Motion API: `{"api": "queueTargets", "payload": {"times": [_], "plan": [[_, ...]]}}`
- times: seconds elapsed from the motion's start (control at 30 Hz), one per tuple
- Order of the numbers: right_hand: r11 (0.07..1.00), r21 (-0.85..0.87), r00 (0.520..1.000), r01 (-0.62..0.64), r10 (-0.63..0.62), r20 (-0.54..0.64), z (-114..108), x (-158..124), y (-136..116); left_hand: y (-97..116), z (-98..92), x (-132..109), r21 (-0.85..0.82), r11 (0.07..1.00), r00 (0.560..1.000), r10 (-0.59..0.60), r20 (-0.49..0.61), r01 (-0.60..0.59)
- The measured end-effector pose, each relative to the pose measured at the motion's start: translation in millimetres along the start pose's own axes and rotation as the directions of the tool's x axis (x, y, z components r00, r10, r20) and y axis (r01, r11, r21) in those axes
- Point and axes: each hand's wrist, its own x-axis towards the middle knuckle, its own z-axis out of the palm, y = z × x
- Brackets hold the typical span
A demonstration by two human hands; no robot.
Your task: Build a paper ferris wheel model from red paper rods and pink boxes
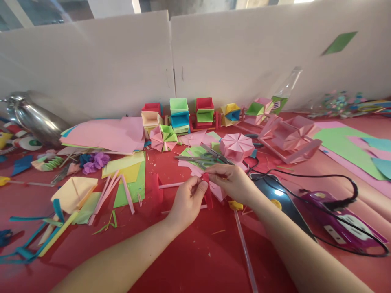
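Between my hands is a small red paper frame (pixel 209 195) with thin pink paper rods (pixel 171 185) across it. My left hand (pixel 187 199) is closed, its thumb and finger pinching the frame's upper right corner. My right hand (pixel 230 181) is closed at the same corner, fingertips pressed together on the red paper. Part of the frame is hidden behind my left hand. Just beyond my fingers lie scissors (pixel 215 154) on pink and green paper scraps. A pink folded paper piece (pixel 236 146) sits behind my right hand.
Stacked folded paper boxes (pixel 179 118) stand along the white panel. To the right are a phone (pixel 279 199), a purple power strip (pixel 339 219) with a black cable, and a pink paper model (pixel 293 136). Pink strips (pixel 106 193) and a yellow box (pixel 74 193) lie left; a metal jug (pixel 36 116) leans behind.
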Motion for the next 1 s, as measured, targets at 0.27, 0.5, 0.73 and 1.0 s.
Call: {"api": "queueTargets", "payload": {"times": [0.27,0.5,0.73,1.0], "plan": [[0.997,-0.045,0.996,0.06,-0.063,-0.069,7.0,0.6,-1.7,0.3,1.0,-1.1,-0.029,0.999,0.998,0.04,-0.049,-0.041],[0.998,-0.064,0.996,-0.002,-0.004,-0.092,-3.4,-0.5,-4.1,6.6,-3.0,2.3,0.015,0.998,0.998,-0.066,-0.019,0.067],[0.919,-0.254,0.913,-0.301,0.2,-0.356,-83.2,13.9,19.1,43.6,-45.6,-23.3,0.537,0.84,0.994,0.031,0.105,-0.083],[0.803,-0.467,0.923,-0.371,0.264,-0.28,-96.5,56.8,18.5,50.8,-111.8,-27.5,0.553,0.795,0.851,0.452,-0.268,-0.248]]}}
